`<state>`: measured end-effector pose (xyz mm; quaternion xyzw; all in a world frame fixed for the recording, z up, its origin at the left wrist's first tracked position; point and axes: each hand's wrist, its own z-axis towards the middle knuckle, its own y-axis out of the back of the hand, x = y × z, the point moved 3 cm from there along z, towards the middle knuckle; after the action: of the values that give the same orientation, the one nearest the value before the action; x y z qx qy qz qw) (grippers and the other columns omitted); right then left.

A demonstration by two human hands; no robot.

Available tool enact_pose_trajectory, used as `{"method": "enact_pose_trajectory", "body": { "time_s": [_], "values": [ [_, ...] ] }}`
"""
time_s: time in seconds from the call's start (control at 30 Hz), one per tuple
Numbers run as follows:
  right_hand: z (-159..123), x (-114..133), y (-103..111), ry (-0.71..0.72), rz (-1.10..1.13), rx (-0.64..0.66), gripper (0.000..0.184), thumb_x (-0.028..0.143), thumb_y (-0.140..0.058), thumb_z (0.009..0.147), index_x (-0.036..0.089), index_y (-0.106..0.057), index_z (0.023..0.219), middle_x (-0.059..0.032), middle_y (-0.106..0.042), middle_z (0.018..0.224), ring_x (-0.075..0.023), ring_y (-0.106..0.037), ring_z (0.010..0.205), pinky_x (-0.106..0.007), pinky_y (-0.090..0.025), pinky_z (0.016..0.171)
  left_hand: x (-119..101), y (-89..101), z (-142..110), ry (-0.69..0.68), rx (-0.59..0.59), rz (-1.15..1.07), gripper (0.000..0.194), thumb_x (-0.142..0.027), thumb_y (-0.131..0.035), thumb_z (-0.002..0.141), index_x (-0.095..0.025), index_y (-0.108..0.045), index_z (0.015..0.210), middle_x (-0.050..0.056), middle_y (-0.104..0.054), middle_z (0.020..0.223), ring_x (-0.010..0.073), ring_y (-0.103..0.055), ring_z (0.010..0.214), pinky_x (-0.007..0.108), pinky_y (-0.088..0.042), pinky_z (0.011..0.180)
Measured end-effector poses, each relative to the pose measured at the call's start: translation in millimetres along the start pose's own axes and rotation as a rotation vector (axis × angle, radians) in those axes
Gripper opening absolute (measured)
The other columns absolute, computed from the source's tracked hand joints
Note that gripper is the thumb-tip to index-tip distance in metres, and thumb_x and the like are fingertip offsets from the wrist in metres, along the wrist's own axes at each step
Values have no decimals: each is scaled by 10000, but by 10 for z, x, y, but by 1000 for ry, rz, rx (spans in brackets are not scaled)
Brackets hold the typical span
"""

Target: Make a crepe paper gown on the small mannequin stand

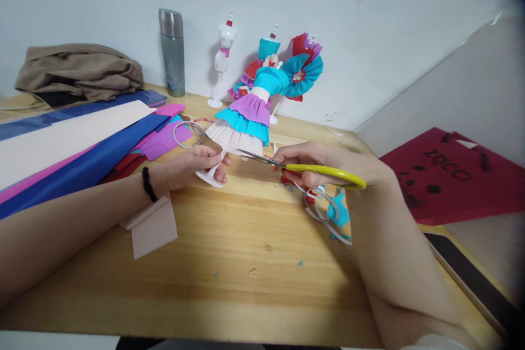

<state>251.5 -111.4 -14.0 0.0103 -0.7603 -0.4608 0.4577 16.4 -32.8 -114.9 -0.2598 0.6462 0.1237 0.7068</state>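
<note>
My left hand (211,163) is closed round the white stem of a small dress-form stand (211,177), just above its round base. The form is tilted and wears a tiered crepe-paper dress (249,112) in turquoise, purple and pale pink. In my right hand (320,161) is a pair of scissors (318,170) with yellow handles. Their blades point left at the pale pink bottom tier and look nearly closed; whether they touch the paper I cannot tell. Behind stand a bare white dress form (223,54) and a dressed form (268,49), beside a large turquoise paper rosette (303,75).
Crepe-paper sheets (74,136) lie at left, with a tape ring (188,134) beside them. Paper scraps and another tape roll (322,205) sit under my right wrist. A flask (172,54), brown cloth (82,68), red bag (455,175) and phone (467,273) surround the wooden table (246,301).
</note>
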Motion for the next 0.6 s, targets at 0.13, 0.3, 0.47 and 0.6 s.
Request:
{"method": "enact_pose_trajectory", "body": {
  "time_s": [0.13,0.3,0.47,0.6],
  "values": [
    [5,-9,2,-34,23,-23,547,696,-521,863,190,-586,1062,25,-517,728,-101,-414,563,-264,-417,562,-7,-8,2,7,-18,21,396,-508,-729,788,-136,-630,880,35,-652,666,158,-603,656,257,-422,633],
    [6,-1,-5,-94,30,-23,528,679,-548,855,171,-569,995,49,-460,658,-87,-374,536,-256,-383,537,-15,-17,1,2,-10,45,412,-534,-719,788,-133,-628,809,42,-649,667,151,-597,659,249,-418,637],
    [-14,-2,-19,-213,70,-25,426,581,-620,843,182,-563,984,38,-501,695,-73,-372,515,-230,-312,468,-14,-21,-11,11,-23,51,371,-502,-700,811,-138,-628,827,39,-647,675,152,-593,667,252,-419,649],
    [-3,-4,-14,-218,68,-32,361,519,-633,836,191,-568,972,27,-530,715,-82,-399,532,-238,-322,486,-19,-25,-13,23,-19,74,356,-484,-686,821,-134,-624,814,48,-654,683,151,-587,661,252,-414,638]
  ]
}}
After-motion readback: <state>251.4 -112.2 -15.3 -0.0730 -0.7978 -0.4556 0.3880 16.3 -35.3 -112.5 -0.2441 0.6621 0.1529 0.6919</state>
